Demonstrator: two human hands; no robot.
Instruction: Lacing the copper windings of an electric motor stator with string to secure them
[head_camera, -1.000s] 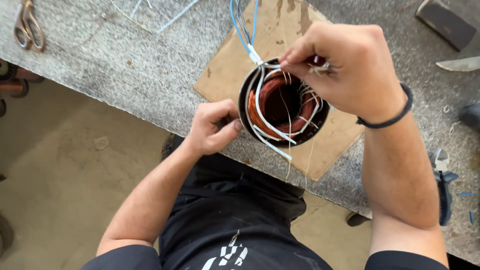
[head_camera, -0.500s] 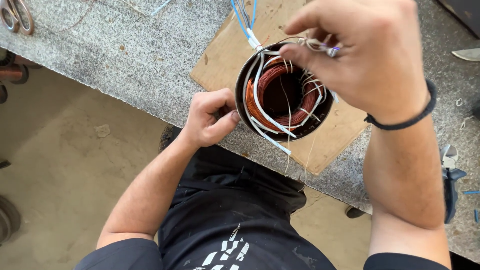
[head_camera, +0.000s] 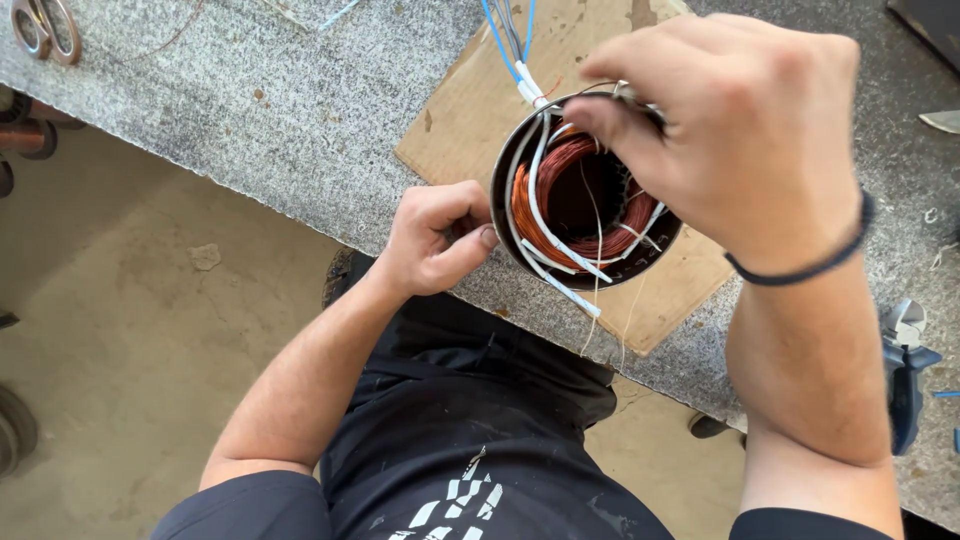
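A round black motor stator (head_camera: 520, 165) with copper windings (head_camera: 560, 170) stands on a piece of cardboard (head_camera: 590, 40) on a grey stone bench (head_camera: 250, 110). White-sleeved leads (head_camera: 545, 225) loop across the windings, and blue wires (head_camera: 505, 30) run off the far rim. My left hand (head_camera: 435, 240) presses against the stator's near left wall, thumb on the rim. My right hand (head_camera: 730, 130) hovers over the stator's top right, fingers pinched on a thin white lacing thread (head_camera: 597, 250) and a small metal piece; its fingertips hide part of the rim.
Scissors (head_camera: 45, 25) lie at the bench's far left corner. Blue-handled pliers (head_camera: 905, 375) rest on the bench at the right. The bench edge runs diagonally; below it are a concrete floor (head_camera: 130, 350) and my dark clothes (head_camera: 480, 440).
My right hand has risen and shifted right over the stator, drawing the thread upward. The view has moved closer. My left hand stays against the stator's wall.
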